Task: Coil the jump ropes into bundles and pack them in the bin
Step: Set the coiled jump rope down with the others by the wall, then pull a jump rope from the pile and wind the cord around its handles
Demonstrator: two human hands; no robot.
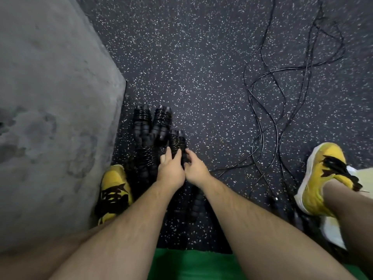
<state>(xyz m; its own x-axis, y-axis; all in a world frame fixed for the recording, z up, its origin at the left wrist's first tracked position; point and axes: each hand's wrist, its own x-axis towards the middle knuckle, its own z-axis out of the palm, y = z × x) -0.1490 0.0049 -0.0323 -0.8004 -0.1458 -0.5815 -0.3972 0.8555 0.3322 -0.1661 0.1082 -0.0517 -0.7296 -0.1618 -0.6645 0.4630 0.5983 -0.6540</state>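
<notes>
The left hand (170, 170) wraps its fingers over a coiled rope bundle (177, 143). The right hand (196, 168) curls its fingers in against the same bundle's near end, so both are grasping it just above the speckled rubber floor (201, 67). The paired grip probably keeps the tight wraps from springing loose while the coil is finished or set down. Just left of it lie other wound bundles (161, 120), packed side by side near the foot of a grey concrete block (50, 98), likely staged there until they are packed. The bin is not in view. Off to the right, loose jump ropes (282, 93) sprawl in crossing black loops, not yet coiled, and their tangle looks apt to snag when one is pulled free. A yellow shoe (115, 190) sits beside the bundles, the other shoe (323, 178) is by the loose ropes, and green shorts (191, 263) fill the lower edge.
</notes>
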